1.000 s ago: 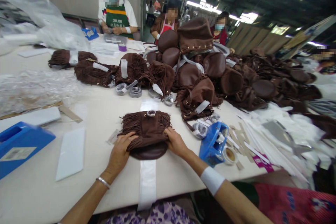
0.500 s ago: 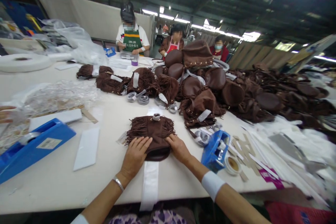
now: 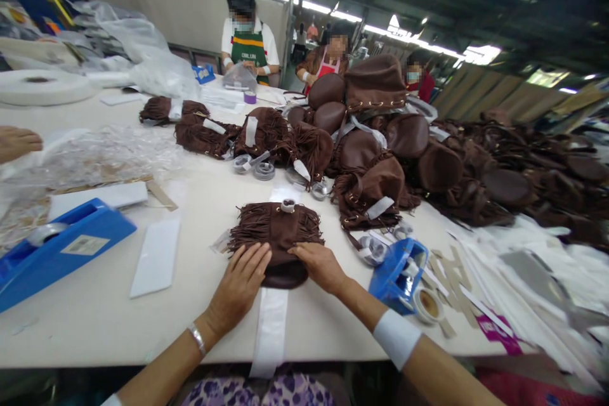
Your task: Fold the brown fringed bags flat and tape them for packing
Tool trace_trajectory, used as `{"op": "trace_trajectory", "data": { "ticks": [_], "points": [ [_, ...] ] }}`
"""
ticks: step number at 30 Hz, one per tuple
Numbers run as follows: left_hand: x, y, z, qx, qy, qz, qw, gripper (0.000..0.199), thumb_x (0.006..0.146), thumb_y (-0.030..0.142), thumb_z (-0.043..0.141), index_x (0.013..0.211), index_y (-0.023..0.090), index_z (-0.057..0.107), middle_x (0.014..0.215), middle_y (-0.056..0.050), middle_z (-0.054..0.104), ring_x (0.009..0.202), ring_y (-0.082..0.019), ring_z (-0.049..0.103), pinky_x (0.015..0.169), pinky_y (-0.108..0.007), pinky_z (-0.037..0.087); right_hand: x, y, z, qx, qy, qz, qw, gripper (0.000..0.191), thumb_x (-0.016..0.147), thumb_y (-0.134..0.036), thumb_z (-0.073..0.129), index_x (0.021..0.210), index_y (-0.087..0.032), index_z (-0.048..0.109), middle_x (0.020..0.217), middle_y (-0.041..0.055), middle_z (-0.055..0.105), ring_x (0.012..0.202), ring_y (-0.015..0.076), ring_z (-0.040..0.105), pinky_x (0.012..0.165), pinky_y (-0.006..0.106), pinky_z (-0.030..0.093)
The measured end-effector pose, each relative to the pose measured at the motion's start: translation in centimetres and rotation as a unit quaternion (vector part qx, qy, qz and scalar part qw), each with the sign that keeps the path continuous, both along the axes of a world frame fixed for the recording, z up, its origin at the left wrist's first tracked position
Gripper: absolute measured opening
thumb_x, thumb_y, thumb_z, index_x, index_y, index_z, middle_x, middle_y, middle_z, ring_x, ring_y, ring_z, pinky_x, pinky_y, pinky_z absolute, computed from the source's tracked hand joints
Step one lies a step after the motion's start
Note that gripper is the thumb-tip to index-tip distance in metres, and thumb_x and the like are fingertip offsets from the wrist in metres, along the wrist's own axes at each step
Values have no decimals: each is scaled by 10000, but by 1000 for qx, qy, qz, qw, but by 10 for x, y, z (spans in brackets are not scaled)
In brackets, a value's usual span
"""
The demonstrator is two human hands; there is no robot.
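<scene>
A dark brown fringed bag [image 3: 284,228] lies on the table in front of me, its rounded base toward me. My left hand [image 3: 245,276] rests on its lower left part, fingers stretched out flat. On the lower right of the bag lies my right hand [image 3: 321,263], its fingers extended over the surface and the thumb nearer me. A small white-wrapped piece [image 3: 287,205] sits at the bag's top edge. Under the bag runs a white strip [image 3: 269,330], which sticks out toward me to the table edge.
Blue tape dispensers stand at left [image 3: 71,254] and right [image 3: 398,276]. A white card [image 3: 155,258] lies left of the bag. Brown bags [image 3: 364,146] are heaped behind and to the right. Another person's hand [image 3: 19,143] shows at far left; a co-worker [image 3: 250,44] stands across the table.
My right hand has shifted inward from the bag's right edge onto its surface. My left hand stays flat on the bag. The other person's hand at far left has moved up in view.
</scene>
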State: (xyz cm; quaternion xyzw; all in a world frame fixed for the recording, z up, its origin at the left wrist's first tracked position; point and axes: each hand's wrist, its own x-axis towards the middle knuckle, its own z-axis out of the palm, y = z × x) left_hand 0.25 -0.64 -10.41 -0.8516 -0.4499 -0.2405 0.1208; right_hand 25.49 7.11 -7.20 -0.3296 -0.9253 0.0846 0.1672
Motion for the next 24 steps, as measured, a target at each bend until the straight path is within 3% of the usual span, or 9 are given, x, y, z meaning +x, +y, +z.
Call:
{"op": "trace_trajectory", "data": {
  "ticks": [5, 8, 14, 17, 20, 22, 24],
  "points": [
    [6, -12, -1, -2, 73, -83, 994, 318, 947, 142, 455, 1235, 137, 591, 1261, -106, 625, 1192, -265, 534, 1017, -460, 400, 0, 25, 11, -167, 81, -35, 982, 323, 891, -89, 507, 1123, -262, 651, 1042, 11, 706, 982, 160, 639, 868, 255, 465],
    [3, -3, 3, -22, 98, -97, 990, 312, 947, 153, 459, 1229, 142, 592, 1234, -100, 636, 1124, -251, 567, 959, -425, 429, 2, 37, 14, -193, 90, -43, 976, 253, 905, -144, 510, 1077, -250, 663, 971, -4, 708, 910, 158, 646, 813, 238, 463],
    [-13, 13, 9, 2, 142, -139, 980, 413, 942, 123, 427, 1348, 116, 502, 1326, -140, 589, 1219, -269, 530, 999, -431, 404, 3, 54, 12, -233, 90, -52, 967, 157, 895, -227, 555, 1011, -237, 661, 869, -38, 693, 819, 145, 644, 729, 212, 459],
    [-12, 21, 7, 31, 130, -168, 977, 351, 939, 130, 449, 1274, 121, 554, 1247, -142, 636, 1155, -258, 577, 944, -429, 443, 3, 55, 13, -236, 79, -61, 967, 142, 892, -239, 567, 1012, -240, 642, 846, -40, 685, 787, 147, 644, 705, 219, 461],
    [-9, 29, 11, 50, 115, -194, 973, 298, 931, 142, 494, 1217, 149, 580, 1127, -108, 685, 1049, -228, 624, 882, -407, 486, 1, 48, 18, -227, 72, -80, 968, 244, 908, -240, 549, 1150, -242, 583, 932, -6, 699, 830, 173, 656, 754, 266, 485],
    [-8, 35, 18, 56, 99, -197, 974, 292, 923, 138, 515, 1207, 165, 582, 1077, -92, 695, 993, -217, 638, 835, -387, 513, 0, 36, 25, -171, 67, -101, 978, 379, 914, -233, 543, 1289, -221, 493, 1110, 64, 677, 973, 216, 645, 846, 333, 491],
    [-8, 40, 27, 57, 79, -185, 978, 286, 923, 126, 514, 1198, 163, 585, 1048, -91, 696, 944, -198, 644, 799, -360, 530, -1, 19, 32, -56, 62, -118, 989, 454, 921, -214, 534, 1361, -189, 423, 1294, 141, 586, 1180, 264, 558, 972, 418, 447]
  ]
}}
